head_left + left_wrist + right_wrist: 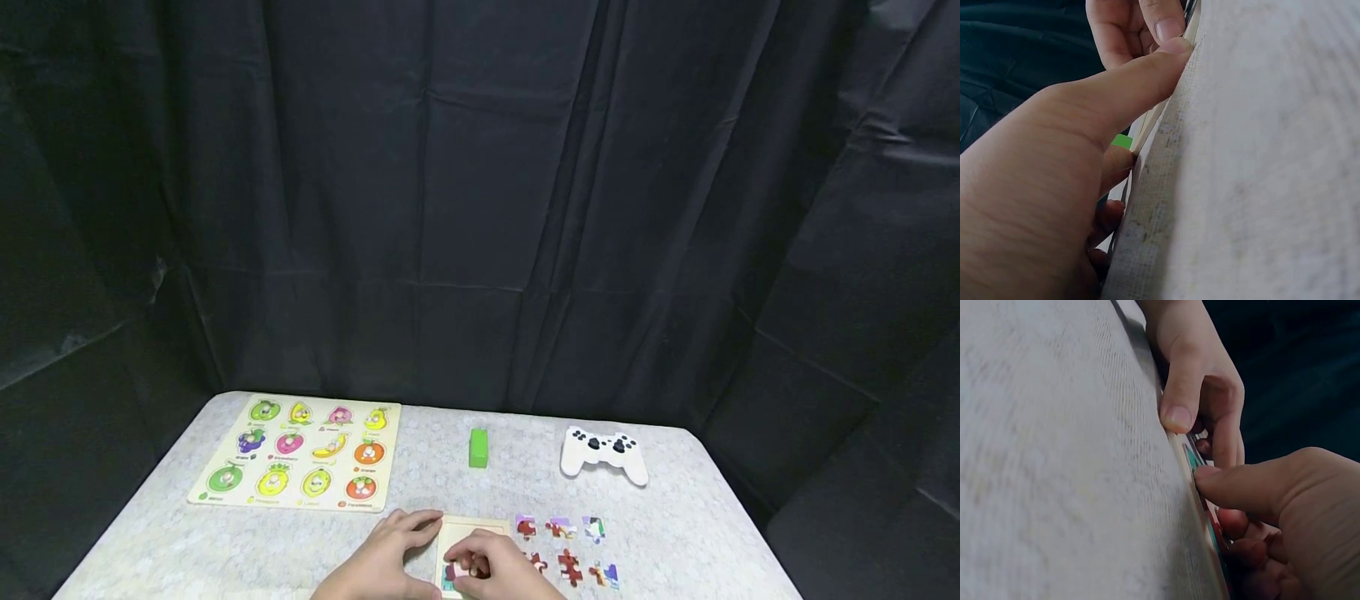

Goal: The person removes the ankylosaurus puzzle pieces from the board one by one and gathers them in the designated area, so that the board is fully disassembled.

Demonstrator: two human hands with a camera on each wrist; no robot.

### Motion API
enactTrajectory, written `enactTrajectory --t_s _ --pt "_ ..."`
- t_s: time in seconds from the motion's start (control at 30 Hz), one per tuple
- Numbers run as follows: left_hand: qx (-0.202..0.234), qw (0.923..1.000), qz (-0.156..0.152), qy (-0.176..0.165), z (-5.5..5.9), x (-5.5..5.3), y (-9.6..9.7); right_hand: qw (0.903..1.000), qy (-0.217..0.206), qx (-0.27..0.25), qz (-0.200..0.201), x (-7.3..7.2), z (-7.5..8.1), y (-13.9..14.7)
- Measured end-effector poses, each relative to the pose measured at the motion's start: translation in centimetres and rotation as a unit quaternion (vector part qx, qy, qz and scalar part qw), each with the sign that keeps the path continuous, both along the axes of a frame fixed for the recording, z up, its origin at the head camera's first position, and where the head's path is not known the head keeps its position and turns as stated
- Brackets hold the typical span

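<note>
A shallow wooden puzzle tray (480, 522) lies at the table's near edge, in the middle. My left hand (386, 558) rests along its left side, index finger at the far corner, thumb (1180, 415) on the rim nearer me. Over the tray's near left part, my right hand (498, 567) has curled fingers and pinches a jigsaw piece (450, 575) with teal and dark red on it. The piece sits low in the tray, partly covered by the fingers. In the right wrist view, the thumb (1235, 484) touches its teal part (1192, 457).
Several loose jigsaw pieces (569, 567) lie right of the tray. A fruit peg board (306, 457) is at the back left, a green block (478, 448) at the back middle, and a white game controller (603, 455) at the back right. Dark curtains (480, 208) surround the table.
</note>
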State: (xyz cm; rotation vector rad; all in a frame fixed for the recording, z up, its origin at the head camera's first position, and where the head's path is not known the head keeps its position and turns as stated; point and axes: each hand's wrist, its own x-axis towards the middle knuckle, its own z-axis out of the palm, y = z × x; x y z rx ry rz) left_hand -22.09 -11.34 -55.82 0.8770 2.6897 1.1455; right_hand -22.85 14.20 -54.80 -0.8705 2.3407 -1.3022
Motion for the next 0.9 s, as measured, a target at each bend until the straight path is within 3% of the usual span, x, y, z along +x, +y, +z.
enactTrajectory --t_s 0.2,0.9 --pt "-0.013 0.9995 0.004 0.027 0.02 -0.11 0.08 1.0000 0.004 0.008 -0.003 0.08 0.21 -0.24" --pt "-0.008 0.9997 0.007 0.023 0.12 0.10 0.21 0.9999 -0.014 0.006 -0.008 0.34 0.44 -0.42"
